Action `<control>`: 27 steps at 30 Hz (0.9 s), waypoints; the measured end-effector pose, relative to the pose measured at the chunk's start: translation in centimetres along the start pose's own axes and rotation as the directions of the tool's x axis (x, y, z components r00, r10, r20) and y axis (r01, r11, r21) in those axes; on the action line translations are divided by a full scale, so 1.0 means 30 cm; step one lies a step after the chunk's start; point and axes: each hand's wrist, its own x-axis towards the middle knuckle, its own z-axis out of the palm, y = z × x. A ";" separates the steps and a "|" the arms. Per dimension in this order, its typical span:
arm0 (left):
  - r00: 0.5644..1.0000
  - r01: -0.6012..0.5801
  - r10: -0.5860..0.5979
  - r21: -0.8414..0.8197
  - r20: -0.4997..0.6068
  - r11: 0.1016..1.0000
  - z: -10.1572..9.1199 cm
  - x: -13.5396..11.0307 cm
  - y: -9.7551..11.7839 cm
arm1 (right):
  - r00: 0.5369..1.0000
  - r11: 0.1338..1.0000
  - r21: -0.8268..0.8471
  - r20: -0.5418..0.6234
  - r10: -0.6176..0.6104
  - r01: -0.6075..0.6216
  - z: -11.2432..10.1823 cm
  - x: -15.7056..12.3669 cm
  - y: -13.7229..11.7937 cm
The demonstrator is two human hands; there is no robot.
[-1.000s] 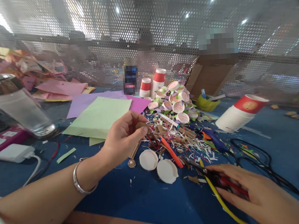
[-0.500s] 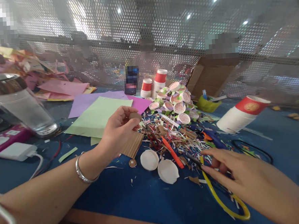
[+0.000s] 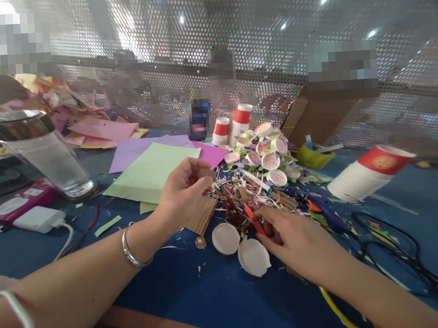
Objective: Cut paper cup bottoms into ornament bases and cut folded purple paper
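My left hand is raised over the blue table, pinching a small brown cardboard disc and a strip of corrugated brown cardboard that hangs below it. My right hand reaches into the heap of paper scraps, its fingers curled around an orange-red pen-like stick. Two white paper discs lie on the table between my hands, beside a tiny brown disc.
Green and purple paper sheets lie behind my left hand. A glass jar, white charger, red-and-white paper cups, decorated cup bottoms, a black cable and yellow-handled scissors surround the heap. A perforated screen stands behind.
My right hand left the yellow-handled scissors and moved left and forward into the scraps, onto the orange-red stick. My left hand turned the cardboard strip and kept holding it.
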 end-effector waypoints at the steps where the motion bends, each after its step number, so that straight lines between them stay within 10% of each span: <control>1: 1.000 0.001 -0.001 0.001 0.009 1.000 -0.001 -0.001 0.000 | 1.000 1.000 0.006 -0.005 -0.001 0.001 0.002 -0.001 0.002; 18: 0.999 0.003 -0.005 -0.055 -0.039 0.998 -0.014 0.012 0.002 | 0.997 0.988 0.153 -0.077 -0.025 0.037 -0.017 -0.044 0.039; 27: 0.995 -0.010 -0.002 -0.117 -0.097 0.993 -0.016 0.024 0.004 | 0.951 0.987 0.159 -0.309 0.025 0.026 -0.063 -0.061 0.097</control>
